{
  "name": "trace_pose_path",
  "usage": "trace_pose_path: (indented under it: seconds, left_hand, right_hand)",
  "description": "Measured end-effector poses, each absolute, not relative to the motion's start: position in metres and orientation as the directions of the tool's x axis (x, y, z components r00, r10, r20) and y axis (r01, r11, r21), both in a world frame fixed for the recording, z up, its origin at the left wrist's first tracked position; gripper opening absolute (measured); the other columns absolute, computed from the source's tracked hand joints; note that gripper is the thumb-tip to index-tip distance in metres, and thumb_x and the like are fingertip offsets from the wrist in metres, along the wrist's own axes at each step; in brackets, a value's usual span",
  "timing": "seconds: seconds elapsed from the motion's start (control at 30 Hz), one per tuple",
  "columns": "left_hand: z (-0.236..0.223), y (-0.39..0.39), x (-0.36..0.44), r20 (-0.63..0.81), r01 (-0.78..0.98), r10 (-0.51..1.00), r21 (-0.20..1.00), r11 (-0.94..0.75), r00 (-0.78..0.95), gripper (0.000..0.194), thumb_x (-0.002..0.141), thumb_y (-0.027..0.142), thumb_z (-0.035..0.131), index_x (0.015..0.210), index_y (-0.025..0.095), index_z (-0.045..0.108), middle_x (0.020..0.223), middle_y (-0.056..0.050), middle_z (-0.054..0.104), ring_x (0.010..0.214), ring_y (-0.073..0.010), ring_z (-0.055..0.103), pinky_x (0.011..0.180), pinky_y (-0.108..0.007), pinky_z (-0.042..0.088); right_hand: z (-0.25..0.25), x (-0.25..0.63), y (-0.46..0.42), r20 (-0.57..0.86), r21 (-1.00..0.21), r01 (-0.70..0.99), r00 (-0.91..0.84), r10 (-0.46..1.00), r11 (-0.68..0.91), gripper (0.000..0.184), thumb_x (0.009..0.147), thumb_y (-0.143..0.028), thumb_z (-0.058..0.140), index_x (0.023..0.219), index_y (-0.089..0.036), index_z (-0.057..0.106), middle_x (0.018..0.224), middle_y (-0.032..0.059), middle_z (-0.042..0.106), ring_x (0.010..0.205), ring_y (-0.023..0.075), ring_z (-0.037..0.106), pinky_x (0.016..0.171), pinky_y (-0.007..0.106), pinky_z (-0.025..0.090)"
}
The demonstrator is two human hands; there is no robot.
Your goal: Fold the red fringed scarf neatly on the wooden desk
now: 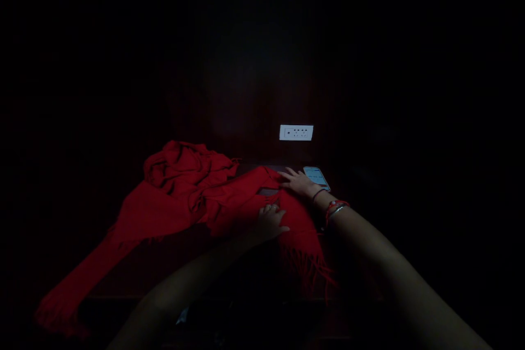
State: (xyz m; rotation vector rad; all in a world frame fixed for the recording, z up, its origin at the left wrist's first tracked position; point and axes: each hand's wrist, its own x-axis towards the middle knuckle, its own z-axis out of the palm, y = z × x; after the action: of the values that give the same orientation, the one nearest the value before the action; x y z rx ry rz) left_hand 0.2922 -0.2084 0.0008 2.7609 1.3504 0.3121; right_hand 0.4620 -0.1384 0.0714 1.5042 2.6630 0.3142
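A red scarf with fringed ends lies over a dark surface, bunched into folds at the left and flatter at the right. My left hand, a ring on one finger, rests on the scarf's middle right part with its fingers apart. Just beyond it, my right hand lies palm down near the scarf's far right edge, fingers spread. Bracelets circle the right wrist. One fringed end hangs towards me below the hands, and another trails down to the lower left. The dim light hides details of the cloth under my fingers.
A lit phone lies just past my right hand. On the dark wall behind is a white socket panel. A small pale object shows beside my left forearm. Deep shadow hides the surroundings.
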Motion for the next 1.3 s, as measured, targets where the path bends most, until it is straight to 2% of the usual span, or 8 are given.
trace_pose_path:
  seconds: [0.2,0.4,0.6,0.73,0.87,1.07,1.17,1.3]
  left_hand:
    - [0.005,-0.201,0.276,0.233,0.693,0.721,0.199,-0.693,0.653,0.037,0.078,0.022,0.047,0.115,0.017,0.045,0.122,-0.009,0.044,0.111,-0.0222,0.04,0.093,-0.036,0.032]
    - [-0.009,-0.194,0.264,0.398,0.522,0.622,0.339,-0.783,0.674,0.046,0.082,0.015,0.027,0.128,0.012,0.029,0.132,-0.009,0.032,0.119,-0.0161,0.032,0.101,-0.03,0.026]
    - [0.002,-0.184,0.264,0.462,0.599,0.736,0.433,-0.674,0.495,0.064,0.069,0.002,0.027,0.132,0.011,0.021,0.133,-0.009,0.031,0.121,-0.0174,0.03,0.102,-0.031,0.026]
    - [0.014,-0.181,0.262,0.364,0.664,0.802,0.45,-0.597,0.474,0.063,0.07,0.005,0.032,0.132,0.011,0.022,0.129,-0.009,0.039,0.116,-0.0181,0.037,0.1,-0.031,0.028]
    - [0.01,-0.183,0.258,0.174,0.66,0.762,0.403,-0.634,0.624,0.05,0.076,0.021,0.045,0.125,0.014,0.037,0.124,-0.008,0.046,0.112,-0.022,0.042,0.096,-0.033,0.032]
    - [0.026,-0.177,0.261,0.217,0.528,0.604,0.321,-0.786,0.767,0.042,0.084,0.031,0.039,0.125,0.022,0.037,0.109,-0.003,0.057,0.101,-0.016,0.05,0.089,-0.028,0.036]
    - [0.038,-0.153,0.258,0.297,0.681,0.707,0.204,-0.704,0.642,0.039,0.087,0.03,0.033,0.124,0.02,0.037,0.115,-0.006,0.052,0.105,-0.017,0.047,0.09,-0.031,0.034]
    - [0.047,-0.104,0.241,0.267,0.953,0.917,-0.016,-0.304,0.297,0.053,0.076,0.032,0.053,0.124,0.014,0.037,0.123,-0.017,0.042,0.115,-0.03,0.035,0.093,-0.047,0.027]
  right_hand:
    - [0.077,0.477,-0.125,0.119,0.232,0.913,-0.37,0.921,0.337,0.03,0.077,-0.008,0.038,0.094,-0.016,0.062,0.122,0.0127,0.044,0.115,0.0258,0.036,0.09,0.036,0.031]
    - [0.076,0.519,-0.135,0.071,0.045,0.93,-0.367,0.927,0.365,0.026,0.075,-0.014,0.043,0.095,-0.016,0.06,0.098,0.0072,0.059,0.09,0.0159,0.053,0.078,0.022,0.036]
    - [0.073,0.531,-0.136,0.206,-0.143,0.989,-0.001,0.979,0.031,0.03,0.078,-0.019,0.041,0.102,-0.018,0.059,0.099,0.0048,0.062,0.09,0.0155,0.056,0.075,0.021,0.038]
    - [0.077,0.528,-0.131,0.147,-0.218,0.964,0.189,0.971,-0.154,0.03,0.079,-0.026,0.041,0.099,-0.016,0.061,0.097,0.0089,0.063,0.09,0.0179,0.057,0.072,0.022,0.04]
    - [0.08,0.516,-0.125,0.127,-0.224,0.952,0.239,0.963,-0.207,0.035,0.08,-0.035,0.04,0.097,-0.01,0.059,0.095,0.0154,0.062,0.087,0.0211,0.058,0.068,0.025,0.041]
    - [0.074,0.48,-0.11,0.115,-0.202,0.968,0.174,0.978,-0.148,0.064,0.069,-0.038,0.058,0.122,-0.009,0.036,0.115,0.019,0.049,0.102,0.0238,0.05,0.077,0.029,0.041]
    - [0.068,0.463,-0.101,0.052,-0.141,0.986,0.1,0.994,-0.092,0.059,0.065,-0.034,0.062,0.116,-0.012,0.044,0.116,0.0187,0.049,0.106,0.0276,0.047,0.078,0.034,0.041]
    - [0.066,0.459,-0.092,0.041,-0.119,0.989,0.094,0.995,-0.089,0.023,0.072,-0.021,0.055,0.092,-0.012,0.061,0.098,0.0174,0.06,0.096,0.0256,0.055,0.076,0.031,0.042]
